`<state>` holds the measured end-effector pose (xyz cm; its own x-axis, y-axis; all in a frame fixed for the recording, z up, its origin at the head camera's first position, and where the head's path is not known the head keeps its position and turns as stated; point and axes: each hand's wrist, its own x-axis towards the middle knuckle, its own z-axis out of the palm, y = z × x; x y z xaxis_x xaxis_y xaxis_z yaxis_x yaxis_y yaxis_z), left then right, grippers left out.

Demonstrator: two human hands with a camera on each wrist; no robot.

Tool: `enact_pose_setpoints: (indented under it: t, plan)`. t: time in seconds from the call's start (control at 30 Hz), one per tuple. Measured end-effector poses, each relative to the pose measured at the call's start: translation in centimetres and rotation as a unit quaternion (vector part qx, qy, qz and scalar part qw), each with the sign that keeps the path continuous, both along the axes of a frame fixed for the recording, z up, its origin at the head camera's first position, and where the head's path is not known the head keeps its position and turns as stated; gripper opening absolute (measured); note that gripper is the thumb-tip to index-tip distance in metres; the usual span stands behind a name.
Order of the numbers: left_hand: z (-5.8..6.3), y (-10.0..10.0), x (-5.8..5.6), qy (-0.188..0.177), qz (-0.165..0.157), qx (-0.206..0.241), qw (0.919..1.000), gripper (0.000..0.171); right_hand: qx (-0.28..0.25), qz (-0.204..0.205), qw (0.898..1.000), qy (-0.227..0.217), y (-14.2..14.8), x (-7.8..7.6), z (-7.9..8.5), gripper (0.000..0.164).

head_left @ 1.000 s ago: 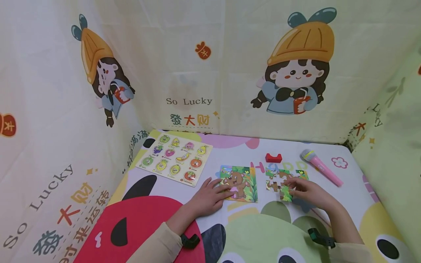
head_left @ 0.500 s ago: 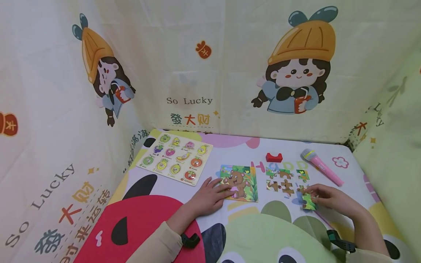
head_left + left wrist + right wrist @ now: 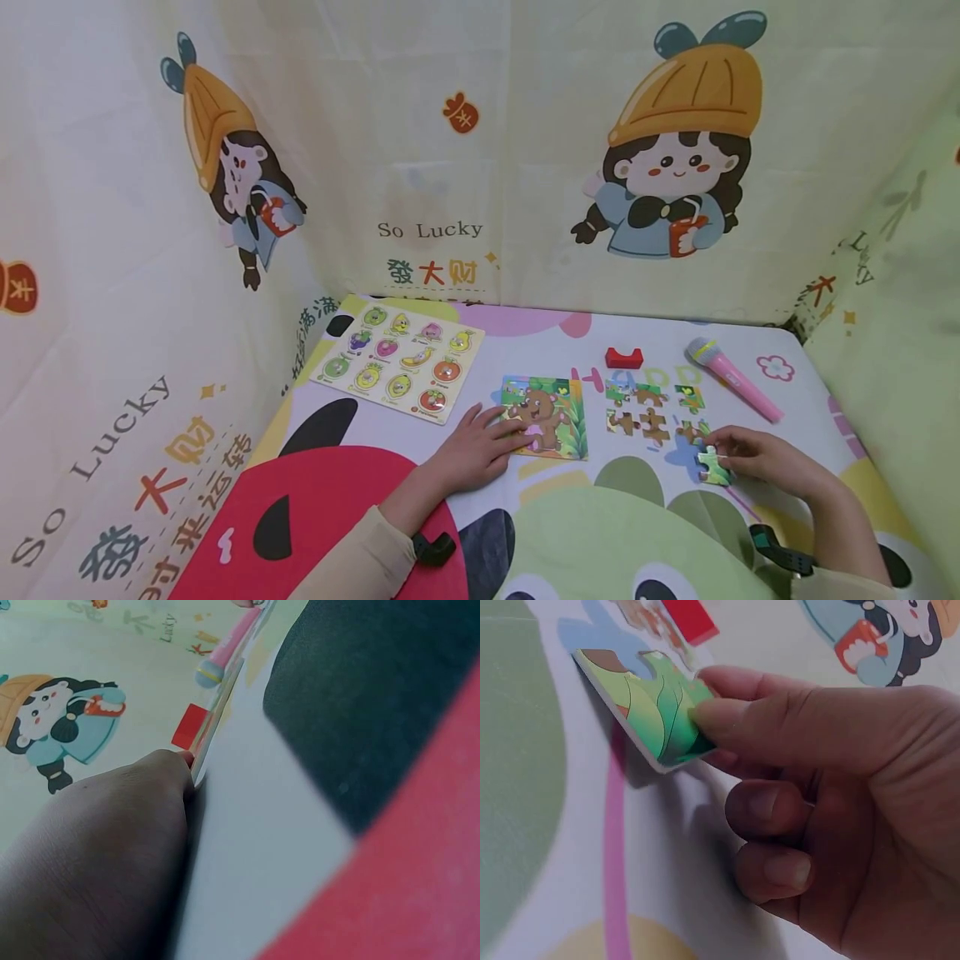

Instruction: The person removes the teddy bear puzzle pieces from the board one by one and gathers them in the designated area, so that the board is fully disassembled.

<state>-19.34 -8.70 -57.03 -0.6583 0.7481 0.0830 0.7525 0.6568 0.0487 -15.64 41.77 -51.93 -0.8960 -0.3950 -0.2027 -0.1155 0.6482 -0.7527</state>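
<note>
Between the thumb and index finger of my right hand (image 3: 772,460) is a green jigsaw puzzle piece (image 3: 649,709), tilted, with one edge raised off the table in the right wrist view. That hand's other fingers curl under and hold nothing. My left hand (image 3: 476,450) lies with fingers extended on the left part of a square bear picture board (image 3: 566,421), partly covering it. Several loose bear puzzle pieces (image 3: 656,427) lie in two spaced rows right of the board. One brown-and-green piece (image 3: 690,431) lies just beyond the pinched one.
A fruit picture board (image 3: 401,358) lies at the back left. Behind the loose pieces stands a red notched block (image 3: 624,359). A pink toy microphone (image 3: 735,382) lies at the back right. Printed cloth walls (image 3: 540,167) enclose the table's back and sides.
My right hand has carried the green piece rightward and towards me, away from the rows; over the last half second it moved only slightly and the piece tilted. My left hand has stayed put.
</note>
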Motion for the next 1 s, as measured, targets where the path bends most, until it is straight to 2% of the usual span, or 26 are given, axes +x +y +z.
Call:
enact_pose_setpoints:
  t: [0.27, 0.63, 0.77, 1.0]
  plan:
    - [-0.3, 0.0, 0.0, -0.016, 0.008, 0.005, 0.9998, 0.051, 0.027, -0.010, 0.999, 0.018, -0.4, -0.1, -0.6, 0.021]
    - [-0.3, -0.1, -0.1, 0.000, 0.002, -0.001, 1.0000, 0.052, 0.067, -0.029, 0.997, 0.022, -1.4, -0.4, 0.0, 0.020]
    - [-0.3, 0.0, -0.1, 0.000, 0.002, 0.000, 1.0000, 0.052, 0.084, -0.036, 0.995, 0.034, -2.6, -0.9, 0.6, 0.018]
    - [-0.3, 0.0, -0.1, -0.002, 0.002, 0.002, 1.0000, 0.052, 0.072, -0.022, 0.996, 0.052, -6.1, -2.4, 1.8, 0.021]
